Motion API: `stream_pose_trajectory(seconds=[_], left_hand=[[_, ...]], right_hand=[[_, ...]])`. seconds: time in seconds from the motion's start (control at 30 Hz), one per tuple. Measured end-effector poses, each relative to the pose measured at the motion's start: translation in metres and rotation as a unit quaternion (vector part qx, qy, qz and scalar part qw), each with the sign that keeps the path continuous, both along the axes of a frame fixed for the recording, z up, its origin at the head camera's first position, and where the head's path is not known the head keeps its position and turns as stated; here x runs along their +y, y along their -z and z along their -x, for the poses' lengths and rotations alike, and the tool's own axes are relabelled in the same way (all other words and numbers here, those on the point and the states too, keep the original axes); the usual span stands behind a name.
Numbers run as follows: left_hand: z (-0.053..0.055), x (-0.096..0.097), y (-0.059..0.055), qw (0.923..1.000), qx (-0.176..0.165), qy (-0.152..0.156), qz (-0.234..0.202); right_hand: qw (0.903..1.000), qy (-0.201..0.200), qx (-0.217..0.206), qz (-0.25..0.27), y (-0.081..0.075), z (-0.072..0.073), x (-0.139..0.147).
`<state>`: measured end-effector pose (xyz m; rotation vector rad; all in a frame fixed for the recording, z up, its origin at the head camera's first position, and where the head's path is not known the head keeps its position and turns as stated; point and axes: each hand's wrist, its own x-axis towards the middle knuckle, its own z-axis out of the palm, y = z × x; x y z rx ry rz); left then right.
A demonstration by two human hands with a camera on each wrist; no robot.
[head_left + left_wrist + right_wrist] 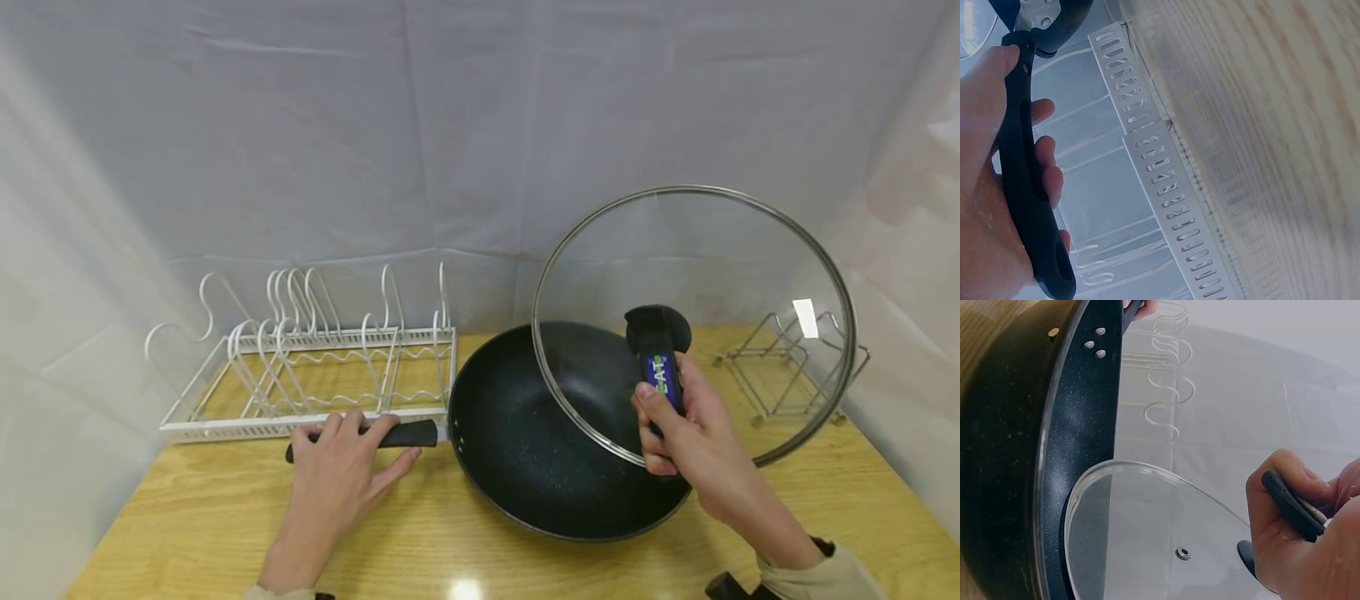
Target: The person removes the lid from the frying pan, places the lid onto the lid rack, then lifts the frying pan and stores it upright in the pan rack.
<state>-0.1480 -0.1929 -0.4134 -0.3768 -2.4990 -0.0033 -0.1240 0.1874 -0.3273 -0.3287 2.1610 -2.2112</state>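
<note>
A black wok (555, 433) is at the middle of the table, its long black handle (408, 433) pointing left. My left hand (333, 475) grips this handle; in the left wrist view the thumb lies along the handle (1022, 150) and the fingers curl round its other side. My right hand (690, 425) holds a large glass lid (720, 250) by its black upright handle (652, 333), which carries a blue label. The lid stands tilted over the wok's right side, its steel rim overlapping the wok in the head view. Through the glass the wok's inside shows dark and speckled.
A white wire dish rack (300, 425) stands behind my left hand, with several curved dividers. At the right, partly seen through the lid, is a small metal wire rack (780, 408). White sheeting (450, 125) hangs behind the wooden table (420, 542) and along both sides.
</note>
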Motion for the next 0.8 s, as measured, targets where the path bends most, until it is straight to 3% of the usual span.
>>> stream_pose_trajectory(seconds=[0.23,0.6,0.8], left_hand=[[-0.0001,0.0002,-0.0001,1.0000,0.002,0.000,-0.001],[0.0000,0.0002,-0.0016,0.9996,-0.026,-0.012,0.001],[-0.0001,-0.0004,0.0005,1.0000,-0.008,-0.002,0.000]], right_hand=[[0.9999,0.012,0.007,-0.010,-0.0006,-0.0006,-0.0033],[0.9989,0.029,0.009,-0.036,-0.0039,-0.0024,-0.0054],[0.9981,0.042,0.016,-0.043,-0.0043,-0.0031,-0.0068]])
